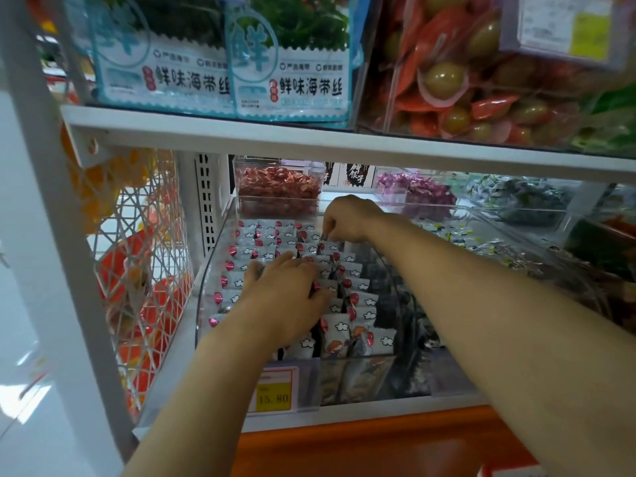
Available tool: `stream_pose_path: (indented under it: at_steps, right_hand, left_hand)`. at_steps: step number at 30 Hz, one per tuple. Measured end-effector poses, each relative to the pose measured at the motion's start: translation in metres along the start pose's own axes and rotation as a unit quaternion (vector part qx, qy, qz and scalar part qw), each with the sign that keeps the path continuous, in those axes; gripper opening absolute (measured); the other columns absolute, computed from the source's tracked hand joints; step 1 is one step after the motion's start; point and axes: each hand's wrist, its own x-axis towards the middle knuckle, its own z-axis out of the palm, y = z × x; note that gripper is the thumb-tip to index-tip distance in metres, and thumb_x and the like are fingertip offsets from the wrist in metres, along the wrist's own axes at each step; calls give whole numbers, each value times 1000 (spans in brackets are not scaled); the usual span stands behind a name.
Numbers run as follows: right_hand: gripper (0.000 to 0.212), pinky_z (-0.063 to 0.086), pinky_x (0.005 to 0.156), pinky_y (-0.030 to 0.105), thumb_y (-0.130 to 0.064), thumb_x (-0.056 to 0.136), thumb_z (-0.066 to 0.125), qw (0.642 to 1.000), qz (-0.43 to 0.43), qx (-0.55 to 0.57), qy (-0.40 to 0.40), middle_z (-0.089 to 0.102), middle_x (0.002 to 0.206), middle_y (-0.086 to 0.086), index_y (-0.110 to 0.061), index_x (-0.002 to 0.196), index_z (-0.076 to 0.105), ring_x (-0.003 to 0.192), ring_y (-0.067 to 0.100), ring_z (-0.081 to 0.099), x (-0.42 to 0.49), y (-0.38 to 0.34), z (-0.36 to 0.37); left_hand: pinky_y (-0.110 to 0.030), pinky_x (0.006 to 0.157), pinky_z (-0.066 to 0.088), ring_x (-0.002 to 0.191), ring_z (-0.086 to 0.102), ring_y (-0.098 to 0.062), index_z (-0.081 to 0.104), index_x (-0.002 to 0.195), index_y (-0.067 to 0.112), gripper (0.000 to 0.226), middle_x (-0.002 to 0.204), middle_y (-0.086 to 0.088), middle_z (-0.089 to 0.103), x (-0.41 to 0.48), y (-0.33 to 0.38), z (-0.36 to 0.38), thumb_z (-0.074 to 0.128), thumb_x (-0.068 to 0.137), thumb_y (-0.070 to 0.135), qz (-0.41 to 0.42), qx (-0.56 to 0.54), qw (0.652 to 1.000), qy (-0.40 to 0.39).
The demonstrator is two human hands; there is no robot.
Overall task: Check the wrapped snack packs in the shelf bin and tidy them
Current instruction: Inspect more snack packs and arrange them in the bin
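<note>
Head view: clear bin [205, 273] holds white snack packs [340, 330]; left fingers [279, 260] lie flat, right fingers [331, 229] pinch 1.

The bin [203, 287] is clear, glossy hard plastic with smooth walls. The snack packs [339, 330] are wrapped in shiny white plastic film. The shelf [241, 132] looks like smooth white-painted metal, the mesh panel [144, 235] like white coated wire. The price tag [273, 394] is matt paper.

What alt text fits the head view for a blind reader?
Two bare hands work in a clear shelf bin of white snack packs: the left hand rests on the rows, the right hand pinches one farther back. A yellow price tag sits below.
</note>
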Motion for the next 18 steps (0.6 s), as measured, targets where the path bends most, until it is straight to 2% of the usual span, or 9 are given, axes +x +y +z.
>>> stream_pose_path:
  at_steps: [4,7,10,12,14,18]
  right_hand:
    - [13,37,99,43,-5,86,61,999,25,-34,-7,65,112,9,-9,97,65,106,29,57,1,-4,12]
    - [14,41,91,38,0,83,59,999,21,-30,-7,65,106,10,-7,94,65,101,28,58,-2,-2,10]
    - [9,43,80,33,-3,83,62,1000,15,-16,18,66,100,10,-5,90,67,94,26,60,-8,2,3]
    - [2,48,82,34,-6,84,62,999,15,-8,49,66,101,10,-7,84,64,94,26,60,-15,5,-3]
    - [9,49,83,36,-10,85,62,996,15,12,89,66,101,8,-14,78,59,97,24,59,-27,8,-8]
    - [4,46,81,36,-13,87,62,986,-13,37,163,65,97,6,-9,86,63,95,22,55,-59,12,-6]
  left_hand:
    - [-50,114,4,140,19,-18,42,136,21,46,143,2,40,-2,0,-2,40,95,42,-5,2,1000,1]
    - [-50,115,6,136,26,-19,44,134,21,44,138,1,44,-3,0,-3,42,95,40,-9,3,1000,5]
    - [-49,115,6,135,27,-20,46,132,20,41,137,-1,44,-4,2,-5,42,95,39,-12,1,1000,6]
    - [-49,115,8,133,30,-21,48,129,18,39,133,-2,46,-4,3,-6,43,95,36,-14,-3,1000,12]
    - [-50,115,14,130,34,-22,46,131,19,40,132,-2,48,-4,3,-7,44,94,34,-12,-9,1000,22]
    - [-48,111,25,129,38,-25,47,133,17,41,136,-6,49,-6,4,-8,47,94,30,-13,-36,998,52]
